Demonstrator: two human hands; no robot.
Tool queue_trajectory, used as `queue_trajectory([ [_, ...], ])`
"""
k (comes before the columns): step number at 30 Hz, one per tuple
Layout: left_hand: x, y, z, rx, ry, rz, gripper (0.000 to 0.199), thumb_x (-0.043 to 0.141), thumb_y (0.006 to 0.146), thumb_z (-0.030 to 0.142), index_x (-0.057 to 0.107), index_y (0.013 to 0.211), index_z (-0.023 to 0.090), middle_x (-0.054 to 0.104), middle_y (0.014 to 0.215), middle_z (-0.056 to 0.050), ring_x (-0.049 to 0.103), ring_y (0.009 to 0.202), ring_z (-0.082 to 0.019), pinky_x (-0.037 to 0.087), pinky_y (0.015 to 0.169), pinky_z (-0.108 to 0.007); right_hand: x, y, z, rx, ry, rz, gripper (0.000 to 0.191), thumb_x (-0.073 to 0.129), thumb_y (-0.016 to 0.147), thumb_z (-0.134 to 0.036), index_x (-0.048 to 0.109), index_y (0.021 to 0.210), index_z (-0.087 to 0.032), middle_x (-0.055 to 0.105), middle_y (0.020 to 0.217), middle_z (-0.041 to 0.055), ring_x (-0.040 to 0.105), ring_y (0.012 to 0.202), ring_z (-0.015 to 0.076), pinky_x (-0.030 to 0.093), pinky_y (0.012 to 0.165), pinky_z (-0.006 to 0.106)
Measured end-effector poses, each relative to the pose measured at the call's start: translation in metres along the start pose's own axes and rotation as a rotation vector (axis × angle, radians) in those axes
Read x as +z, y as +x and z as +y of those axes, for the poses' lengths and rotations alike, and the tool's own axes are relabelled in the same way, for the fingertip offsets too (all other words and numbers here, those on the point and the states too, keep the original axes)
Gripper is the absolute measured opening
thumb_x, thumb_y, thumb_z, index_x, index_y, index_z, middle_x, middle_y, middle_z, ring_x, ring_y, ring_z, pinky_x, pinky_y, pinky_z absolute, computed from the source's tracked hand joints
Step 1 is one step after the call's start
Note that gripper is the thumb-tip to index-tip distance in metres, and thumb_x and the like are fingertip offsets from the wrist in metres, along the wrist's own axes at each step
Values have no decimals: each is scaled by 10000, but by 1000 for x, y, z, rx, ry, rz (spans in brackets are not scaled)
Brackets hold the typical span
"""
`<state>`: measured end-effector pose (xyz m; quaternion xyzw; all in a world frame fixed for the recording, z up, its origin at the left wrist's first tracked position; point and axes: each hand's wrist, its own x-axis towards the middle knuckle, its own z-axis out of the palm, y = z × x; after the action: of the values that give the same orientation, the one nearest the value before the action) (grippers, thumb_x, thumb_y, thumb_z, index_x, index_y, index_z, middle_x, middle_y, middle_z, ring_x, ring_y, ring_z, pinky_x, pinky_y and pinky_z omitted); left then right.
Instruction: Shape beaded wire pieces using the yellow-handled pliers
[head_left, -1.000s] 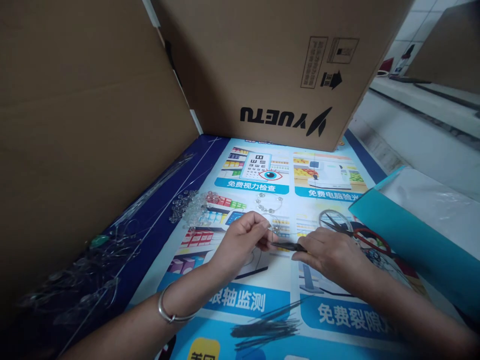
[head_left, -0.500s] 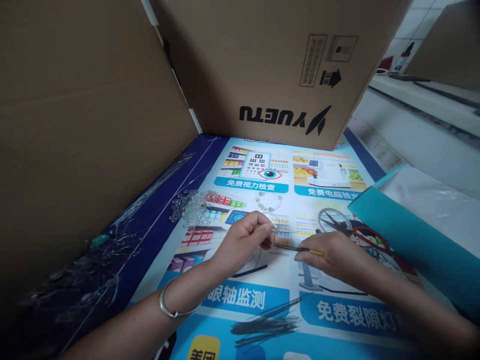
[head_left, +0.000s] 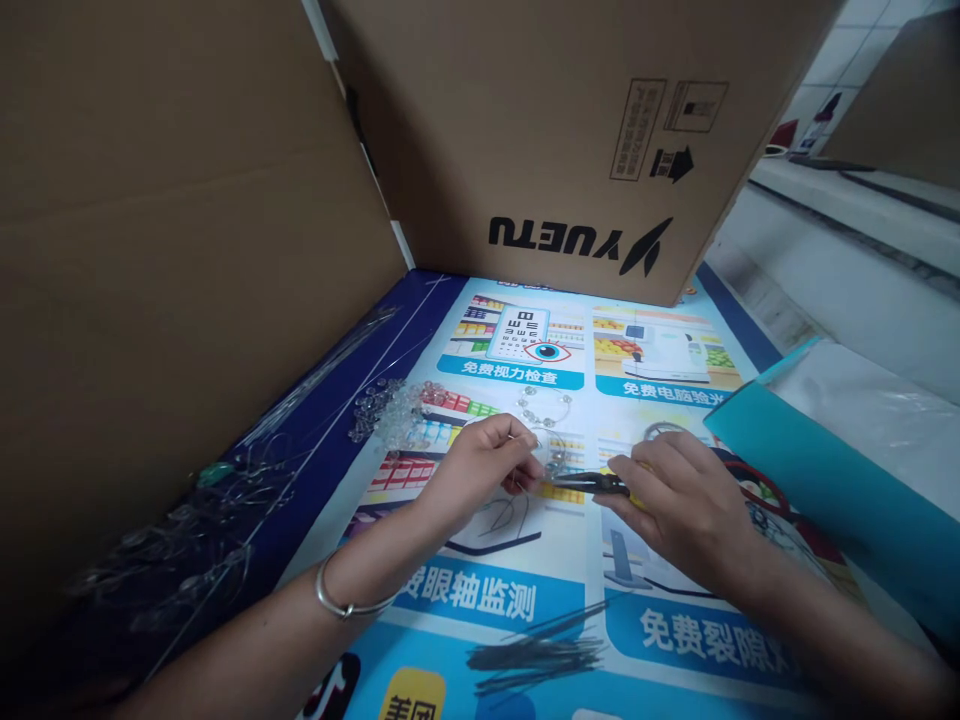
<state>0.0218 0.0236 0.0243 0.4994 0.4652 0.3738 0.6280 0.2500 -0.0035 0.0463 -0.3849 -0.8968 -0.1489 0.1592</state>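
My left hand (head_left: 491, 460) pinches a thin wire carrying a few clear beads (head_left: 555, 457) near the middle of the printed sheet. Facing it from the right, my right hand (head_left: 675, 490) is wrapped round the handles of pliers (head_left: 596, 483), whose dark jaws point left and end close to my left fingertips. Whether the jaws touch the wire is too small to tell. Just beyond my left hand lies a curved strand of clear beads (head_left: 545, 405). A pile of loose clear beads (head_left: 390, 410) sits to the left.
Large cardboard panels (head_left: 585, 130) stand at the left and back. A teal box (head_left: 847, 460) is at the right, with red-handled scissors (head_left: 757, 480) beside it. Dark thin strips (head_left: 536, 655) lie in front. Finished-looking wire and bead pieces (head_left: 187, 540) lie at the left.
My right hand has turned, its fingers now wrapped higher round the pliers, and the jaws show more broadly. My left hand keeps its pinch. The whole view has shifted slightly.
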Motion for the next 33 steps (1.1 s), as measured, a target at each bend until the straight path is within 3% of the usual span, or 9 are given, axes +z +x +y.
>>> queue_trajectory([
  [4,5,0,-2,-16,-26,-12,159,480,813,320,491,758,170,623,565,0,571,434,-102,412,442,-202,1,-5,-7,-152,-183,148,238,605,764,-241,591,991,-172,600,918,80,493,880,248,366,752,387],
  [7,9,-1,-4,-30,-41,-30,170,484,807,337,491,754,175,579,524,24,541,377,-91,386,394,-192,2,-5,-10,-201,-283,190,245,590,764,-182,588,1009,-184,602,921,68,490,868,242,362,747,388],
  [33,17,-4,-11,-87,-97,-75,229,510,794,401,466,737,184,527,545,39,521,369,-81,370,360,-185,5,-1,-11,-248,-250,140,193,502,819,-182,588,992,-192,608,881,52,491,832,203,313,709,355],
])
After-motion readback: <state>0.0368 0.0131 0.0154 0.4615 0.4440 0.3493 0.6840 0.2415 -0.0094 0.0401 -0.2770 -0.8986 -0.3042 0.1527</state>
